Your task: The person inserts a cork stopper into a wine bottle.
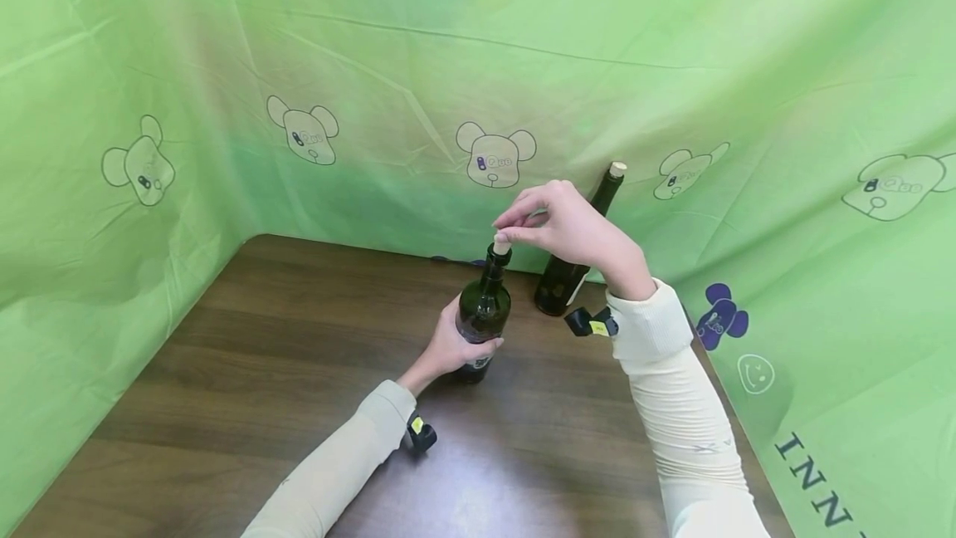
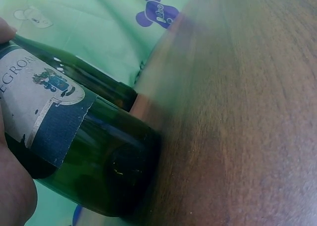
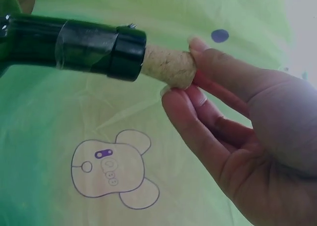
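Note:
A dark green glass wine bottle (image 1: 484, 305) stands on the wooden table, and my left hand (image 1: 457, 344) grips it round the body. Its torn, printed label (image 2: 47, 94) shows in the left wrist view. At the bottle's mouth, my right hand (image 1: 569, 222) pinches a cork (image 3: 170, 66) between thumb and fingertips. The cork's lower end sits in the neck (image 3: 89, 47), while a good length of it sticks out above the rim.
A second dark green bottle (image 1: 553, 285) stands behind on the right, with a cork (image 1: 617, 168) in its mouth. Green fabric (image 1: 388, 48) printed with bear heads hangs round the back and sides of the wooden table (image 1: 299, 339).

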{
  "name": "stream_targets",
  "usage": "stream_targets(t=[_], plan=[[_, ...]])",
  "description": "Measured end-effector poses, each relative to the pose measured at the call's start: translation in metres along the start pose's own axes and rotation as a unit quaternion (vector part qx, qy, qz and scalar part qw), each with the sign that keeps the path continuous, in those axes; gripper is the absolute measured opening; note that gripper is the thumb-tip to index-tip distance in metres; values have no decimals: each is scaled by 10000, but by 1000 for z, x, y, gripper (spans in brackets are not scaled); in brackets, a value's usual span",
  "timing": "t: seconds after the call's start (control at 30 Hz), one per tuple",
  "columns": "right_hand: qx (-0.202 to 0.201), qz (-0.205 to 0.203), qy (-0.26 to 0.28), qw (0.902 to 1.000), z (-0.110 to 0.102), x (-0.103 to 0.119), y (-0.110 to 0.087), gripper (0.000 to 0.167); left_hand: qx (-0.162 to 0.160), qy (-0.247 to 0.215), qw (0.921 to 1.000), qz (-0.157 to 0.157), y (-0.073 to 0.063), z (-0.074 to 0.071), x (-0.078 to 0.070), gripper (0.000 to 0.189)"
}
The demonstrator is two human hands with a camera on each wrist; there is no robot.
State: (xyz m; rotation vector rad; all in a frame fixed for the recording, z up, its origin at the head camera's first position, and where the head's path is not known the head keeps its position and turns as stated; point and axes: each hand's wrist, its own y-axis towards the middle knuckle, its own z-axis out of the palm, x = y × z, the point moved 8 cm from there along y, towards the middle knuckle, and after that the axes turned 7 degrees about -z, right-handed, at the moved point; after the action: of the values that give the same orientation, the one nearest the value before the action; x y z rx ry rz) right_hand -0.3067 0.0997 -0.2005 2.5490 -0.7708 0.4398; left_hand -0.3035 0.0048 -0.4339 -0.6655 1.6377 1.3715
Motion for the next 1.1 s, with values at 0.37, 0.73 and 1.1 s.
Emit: stream_targets(t=[0.37, 0.73, 1.1], plan=[[-57, 232, 323, 9992, 3, -13, 0, 14, 6, -48, 9999, 107, 1, 0, 2, 63], [133, 128, 679, 9975, 4, -15, -1, 14, -25, 13, 10000, 69, 0, 2, -3, 66], [21, -298, 1666, 9856, 11, -30, -5, 16, -114, -59, 9999, 8, 0, 3, 27, 72]])
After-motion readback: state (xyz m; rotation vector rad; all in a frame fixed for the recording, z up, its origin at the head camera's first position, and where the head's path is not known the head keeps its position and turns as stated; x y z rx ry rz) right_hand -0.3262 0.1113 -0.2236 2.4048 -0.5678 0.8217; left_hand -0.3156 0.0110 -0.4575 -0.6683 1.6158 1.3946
